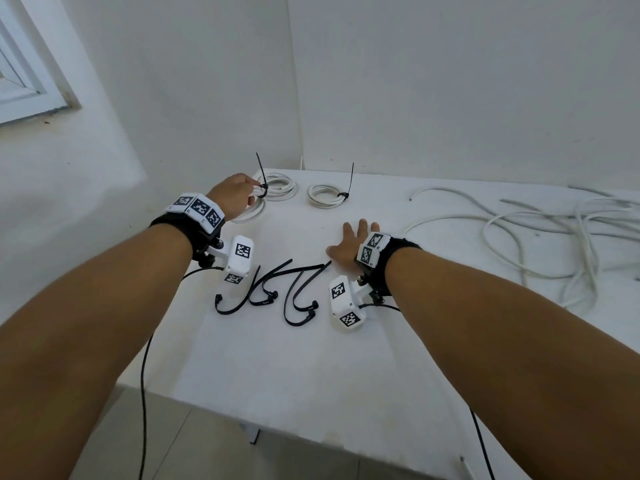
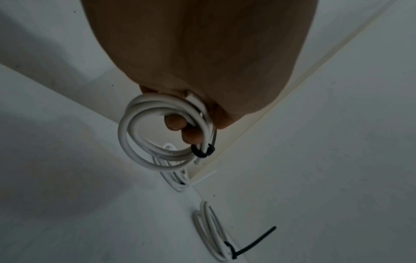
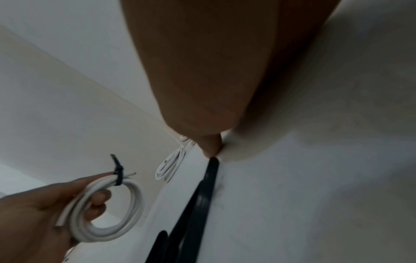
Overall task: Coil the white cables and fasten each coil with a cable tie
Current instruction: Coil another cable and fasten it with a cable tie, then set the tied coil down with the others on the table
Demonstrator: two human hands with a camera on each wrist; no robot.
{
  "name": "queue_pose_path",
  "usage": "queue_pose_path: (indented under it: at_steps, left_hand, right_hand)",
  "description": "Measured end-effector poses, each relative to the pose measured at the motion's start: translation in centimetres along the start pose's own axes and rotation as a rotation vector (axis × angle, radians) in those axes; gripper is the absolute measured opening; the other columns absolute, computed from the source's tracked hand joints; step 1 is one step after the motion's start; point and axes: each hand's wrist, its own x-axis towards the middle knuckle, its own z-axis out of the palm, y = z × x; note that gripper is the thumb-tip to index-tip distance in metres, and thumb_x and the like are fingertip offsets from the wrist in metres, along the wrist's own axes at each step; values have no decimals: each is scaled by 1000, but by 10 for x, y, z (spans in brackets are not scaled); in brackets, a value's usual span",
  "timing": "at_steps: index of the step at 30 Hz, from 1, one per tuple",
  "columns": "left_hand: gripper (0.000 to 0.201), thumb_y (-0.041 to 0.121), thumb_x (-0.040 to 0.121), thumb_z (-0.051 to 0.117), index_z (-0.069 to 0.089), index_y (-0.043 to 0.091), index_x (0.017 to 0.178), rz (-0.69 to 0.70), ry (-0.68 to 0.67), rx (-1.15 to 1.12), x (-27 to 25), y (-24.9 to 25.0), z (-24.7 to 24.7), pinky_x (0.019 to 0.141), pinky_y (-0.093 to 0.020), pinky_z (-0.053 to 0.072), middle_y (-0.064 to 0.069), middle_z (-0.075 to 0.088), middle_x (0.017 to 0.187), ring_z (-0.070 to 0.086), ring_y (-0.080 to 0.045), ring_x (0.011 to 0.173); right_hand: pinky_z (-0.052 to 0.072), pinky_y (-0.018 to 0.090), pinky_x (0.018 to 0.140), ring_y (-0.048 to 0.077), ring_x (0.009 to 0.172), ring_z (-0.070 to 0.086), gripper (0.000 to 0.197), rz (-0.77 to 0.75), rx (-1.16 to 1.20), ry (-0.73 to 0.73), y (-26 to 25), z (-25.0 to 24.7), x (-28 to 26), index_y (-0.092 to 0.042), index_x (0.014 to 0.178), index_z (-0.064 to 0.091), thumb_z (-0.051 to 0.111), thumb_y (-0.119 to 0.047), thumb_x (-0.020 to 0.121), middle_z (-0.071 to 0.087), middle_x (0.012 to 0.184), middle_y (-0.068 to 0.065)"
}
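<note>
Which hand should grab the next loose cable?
Right. The right hand lies open nearest the loose cables, while the left hand grips a tied coil.

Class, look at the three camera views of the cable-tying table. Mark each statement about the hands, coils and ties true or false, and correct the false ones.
1. The left hand holds a coil fastened with a black cable tie. True.
2. The right hand grips a loose white cable. False: it lies flat on the table, fingers spread, holding nothing.
3. A tied coil lies on the table beyond the right hand. True.
4. The spare cable ties are white. False: they are black.
5. Every cable is already coiled. False: loose cables sprawl at the table's right side.
</note>
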Motion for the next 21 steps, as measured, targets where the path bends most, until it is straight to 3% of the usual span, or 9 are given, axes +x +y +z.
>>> queue_pose_path:
  at_steps: [2,6,9,13,15,17,21]
  left_hand:
    - [34,5,99,33,60,0,121,28,-4,42,9,0,8,42,-9,32,-5,57,82,49,-6,51]
    - [37,3,101,30,60,3,123,34,23,103,26,-7,20,38,-6,32,-11,58,99,49,8,37]
    - [36,4,101,33,62,6,122,45,33,176,39,-14,20,38,-6,33,-12,63,96,53,-4,52]
    - [36,6,99,38,67,15,119,68,-18,290,45,-16,23,43,-7,36,-8,69,99,54,-11,68]
    - [32,9,97,44,68,20,115,82,-38,344,44,-21,25,50,-12,39,-6,72,102,58,-16,79]
    - [21,15,94,57,69,25,108,97,-44,407,41,-28,28,66,-21,42,-6,71,107,62,-22,90]
    - [21,24,89,68,70,20,110,104,-40,420,35,-40,32,84,-22,38,-7,70,112,63,-25,108]
  right_hand:
    - [-1,56,120,33,151,-13,81,-12,18,4,0,3,4,-25,157,4,34,-61,91,-10,165,8]
    - [-1,56,120,33,150,-13,78,-13,26,30,0,8,12,-25,156,7,35,-58,91,-9,165,8]
    - [-1,56,120,34,150,-13,77,-21,26,31,-1,11,16,-24,156,9,34,-57,91,-8,165,8]
    - [-3,56,120,34,150,-14,78,-10,33,29,-1,11,18,-24,157,7,34,-57,92,-10,165,8]
    - [-2,55,120,34,150,-14,77,-14,30,25,0,11,18,-24,157,7,33,-58,92,-9,165,8]
    - [-1,55,120,34,150,-13,77,-24,21,32,1,12,17,-24,157,8,33,-58,92,-8,165,8]
    - [-1,55,120,34,150,-12,77,-28,17,33,0,12,16,-24,157,7,33,-58,92,-8,165,9]
